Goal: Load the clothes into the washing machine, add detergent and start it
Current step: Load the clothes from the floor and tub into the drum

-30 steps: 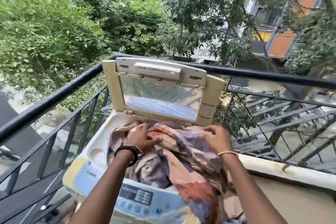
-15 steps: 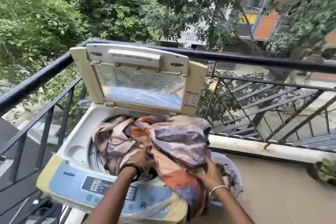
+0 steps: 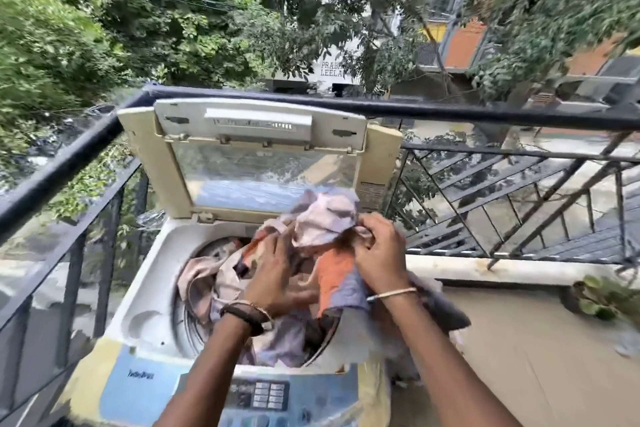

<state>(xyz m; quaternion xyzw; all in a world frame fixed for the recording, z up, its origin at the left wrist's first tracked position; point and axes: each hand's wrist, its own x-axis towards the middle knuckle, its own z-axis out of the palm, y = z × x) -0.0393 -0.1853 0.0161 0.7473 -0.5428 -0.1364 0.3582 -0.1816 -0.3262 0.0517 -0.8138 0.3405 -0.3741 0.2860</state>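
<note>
Balcony railing (image 3: 450, 111) backs one top-loading washing machine (image 3: 138, 305), its single lid (image 3: 381, 156) standing open. One patterned cloth (image 3: 332, 270) lies partly in the drum, partly bunched above it. Your right hand (image 3: 379, 253) pinches its top fold. Your left hand (image 3: 273, 274) is on the fabric, too blurred to tell its grip. One sign (image 3: 330, 69) beyond reads "PRAB… LEELA"; the machine's logo is unreadable.

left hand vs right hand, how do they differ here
The left hand sits lower, over the drum; the right hand is higher. The right hand pinches a bunched fold of the patterned cloth; the left hand's grip is too blurred to tell. The left wrist has a dark band, the right a thin pale bangle. Both touch that cloth.
</note>
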